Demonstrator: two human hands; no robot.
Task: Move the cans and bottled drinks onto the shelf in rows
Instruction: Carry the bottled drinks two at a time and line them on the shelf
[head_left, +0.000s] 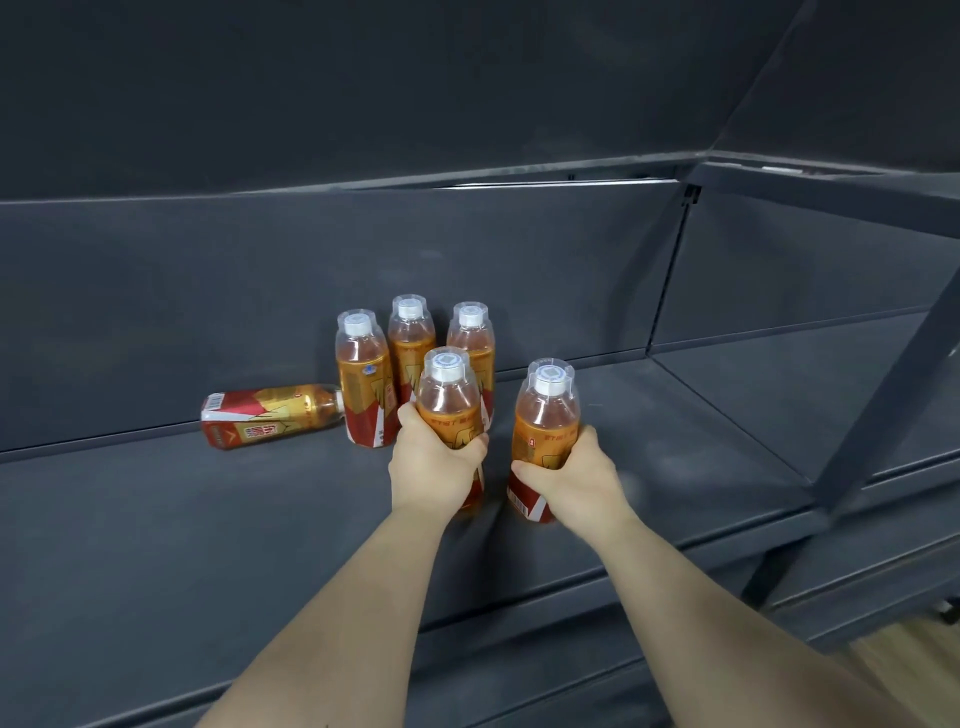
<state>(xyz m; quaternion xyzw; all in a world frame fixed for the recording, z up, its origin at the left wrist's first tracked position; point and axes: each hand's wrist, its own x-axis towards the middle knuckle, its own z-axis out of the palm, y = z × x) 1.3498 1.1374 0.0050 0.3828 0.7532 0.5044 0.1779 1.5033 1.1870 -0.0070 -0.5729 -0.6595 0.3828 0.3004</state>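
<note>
Left hand wraps the lower body of the left bottle, fingers curled round the label. Right hand grasps the right bottle the same way, thumb across the front. Both bottles are upright, caps up, about midway between the back wall and front edge of the shelf. Cannot tell whether their bases rest on it or hang just above.

Behind them:
- 3 upright bottles stand near the back wall, loosely bunched, not in a straight line.
- Left bottle is just in front of this group; right bottle is apart, further right.
- 1 fallen bottle lies on its side near the back wall, left of the group, neck toward the leftmost upright one.

Step in hand, by my reading: setting down a 2nd row.

To do it well:
- Bring each base down flat before loosening the grip.
- Leave a gap to the back group; these bottles look tall and narrow, and a knock would likely tip them.
- Line both bottles up with those behind, parallel to the front edge.
- Let go with 1 hand at a time.
- Row 1 needs the fallen bottle righted and the 3 straightened.
</note>
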